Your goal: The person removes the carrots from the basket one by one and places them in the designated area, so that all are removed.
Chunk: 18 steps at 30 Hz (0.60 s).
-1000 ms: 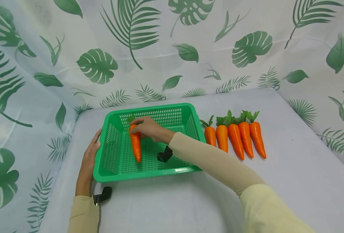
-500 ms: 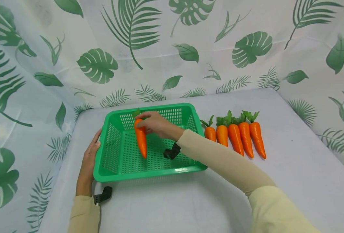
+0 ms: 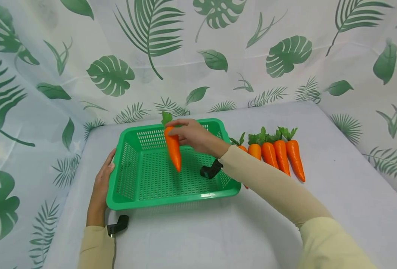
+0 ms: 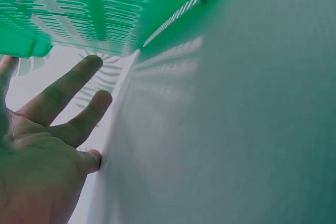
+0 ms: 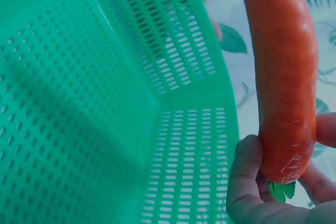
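Observation:
An orange carrot [image 3: 173, 151] with a green leafy top is pinched near its crown by my right hand [image 3: 196, 136]. It hangs over the green basket [image 3: 165, 203], tip pointing down. In the right wrist view, thumb and fingers close around the thick end of the carrot [image 5: 286, 77]. My left hand [image 3: 101, 183] rests against the basket's left side. The left wrist view shows that hand [image 4: 44, 166] with its fingers stretched out by the basket's wall [image 4: 121, 17]. My right forearm partly covers the row of carrots.
Several carrots [image 3: 295, 158] lie side by side right of the basket, leaves toward the back. A white cloth covers the table [image 3: 185, 239]. Leaf-patterned fabric [image 3: 181, 56] hangs behind and at both sides. Each wrist wears a black camera [image 3: 212, 170].
My right hand has lifted the carrot higher and moved it to the right and back over the basket. The left hand has stayed at the basket's left side.

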Each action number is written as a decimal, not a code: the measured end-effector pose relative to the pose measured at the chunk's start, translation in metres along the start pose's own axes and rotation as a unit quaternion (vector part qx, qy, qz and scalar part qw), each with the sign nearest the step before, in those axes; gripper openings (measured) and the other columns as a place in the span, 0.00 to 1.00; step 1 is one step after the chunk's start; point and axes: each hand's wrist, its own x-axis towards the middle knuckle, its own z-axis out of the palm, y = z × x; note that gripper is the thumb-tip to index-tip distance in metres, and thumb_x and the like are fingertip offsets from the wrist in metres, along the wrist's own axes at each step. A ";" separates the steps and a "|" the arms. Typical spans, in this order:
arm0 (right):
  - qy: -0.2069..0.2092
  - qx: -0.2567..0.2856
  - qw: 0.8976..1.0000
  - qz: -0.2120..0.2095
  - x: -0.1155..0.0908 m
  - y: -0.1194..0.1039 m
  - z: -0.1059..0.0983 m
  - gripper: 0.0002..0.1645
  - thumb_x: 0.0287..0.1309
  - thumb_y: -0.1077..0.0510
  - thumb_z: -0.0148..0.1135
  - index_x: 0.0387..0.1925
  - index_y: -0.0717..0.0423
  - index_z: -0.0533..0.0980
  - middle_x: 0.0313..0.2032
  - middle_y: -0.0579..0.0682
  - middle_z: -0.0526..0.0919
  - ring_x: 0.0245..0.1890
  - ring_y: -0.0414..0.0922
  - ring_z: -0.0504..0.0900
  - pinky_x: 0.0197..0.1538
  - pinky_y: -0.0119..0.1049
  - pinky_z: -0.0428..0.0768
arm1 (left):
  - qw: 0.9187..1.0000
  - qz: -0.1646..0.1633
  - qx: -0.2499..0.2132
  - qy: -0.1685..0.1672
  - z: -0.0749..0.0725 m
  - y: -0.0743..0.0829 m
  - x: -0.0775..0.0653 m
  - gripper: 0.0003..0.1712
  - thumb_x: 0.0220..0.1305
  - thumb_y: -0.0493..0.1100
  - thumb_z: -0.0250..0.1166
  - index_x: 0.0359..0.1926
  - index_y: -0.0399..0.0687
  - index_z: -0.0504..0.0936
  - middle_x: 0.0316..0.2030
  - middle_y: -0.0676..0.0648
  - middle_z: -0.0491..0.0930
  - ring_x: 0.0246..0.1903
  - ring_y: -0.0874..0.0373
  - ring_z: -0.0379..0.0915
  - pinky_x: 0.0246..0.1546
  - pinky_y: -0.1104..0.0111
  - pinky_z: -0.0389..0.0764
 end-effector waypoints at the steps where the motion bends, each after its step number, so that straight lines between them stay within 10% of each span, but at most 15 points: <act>1: 0.001 0.004 1.000 -0.003 -0.002 -0.001 -0.003 0.25 0.75 0.65 0.61 0.70 0.64 0.76 0.59 0.61 0.81 0.48 0.54 0.83 0.58 0.50 0.81 | 1.000 0.000 0.000 0.000 0.000 0.000 0.000 0.32 0.89 0.57 0.41 0.87 0.68 0.53 0.85 0.56 0.48 0.75 0.57 0.53 0.63 0.72 0.62; 18: 0.028 0.021 0.999 -0.026 -0.029 -0.006 -0.049 0.26 0.76 0.65 0.59 0.72 0.63 0.74 0.65 0.60 0.76 0.52 0.53 0.79 0.54 0.43 0.80 | 1.000 -0.005 -0.002 0.000 0.001 0.001 0.000 0.33 0.88 0.58 0.41 0.87 0.68 0.52 0.85 0.57 0.48 0.79 0.56 0.47 0.71 0.60 0.55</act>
